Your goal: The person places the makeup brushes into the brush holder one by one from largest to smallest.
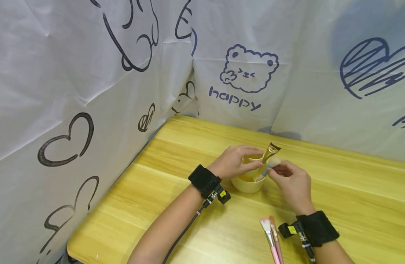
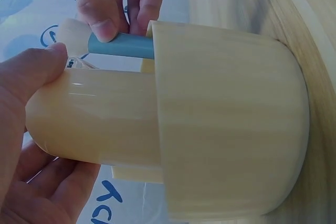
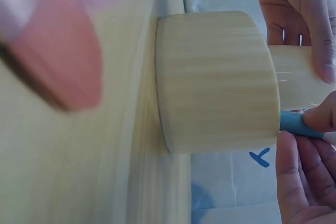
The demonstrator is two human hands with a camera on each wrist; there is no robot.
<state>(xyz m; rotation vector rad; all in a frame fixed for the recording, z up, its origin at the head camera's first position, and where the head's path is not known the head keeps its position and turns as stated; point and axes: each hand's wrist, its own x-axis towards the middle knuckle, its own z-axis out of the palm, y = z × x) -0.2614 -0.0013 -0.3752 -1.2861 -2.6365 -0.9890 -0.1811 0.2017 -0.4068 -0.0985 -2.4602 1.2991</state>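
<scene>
On the table stands a cream, glossy, wide round cup [image 1: 247,187] with a narrower cylinder [image 2: 100,114] rising from inside it. My left hand [image 1: 239,161] grips this cylinder near its top, thumb on one side and fingers on the other. My right hand [image 1: 294,185] pinches a makeup brush with a blue-grey handle [image 2: 121,45] and pale bristles [image 2: 72,36]. Bristles point up, and the handle's lower end is inside the wide cup's rim. Beside it leans a flat-topped golden brush [image 1: 271,151], its lower part hidden in the cup.
Two more brushes, one with a pink handle and white bristles [image 1: 266,223] and one with orange-pink bristles [image 1: 272,220], lie on the wooden table [image 1: 149,194] near my right wrist. White sheets with drawings [image 1: 298,73] hang behind and to the left.
</scene>
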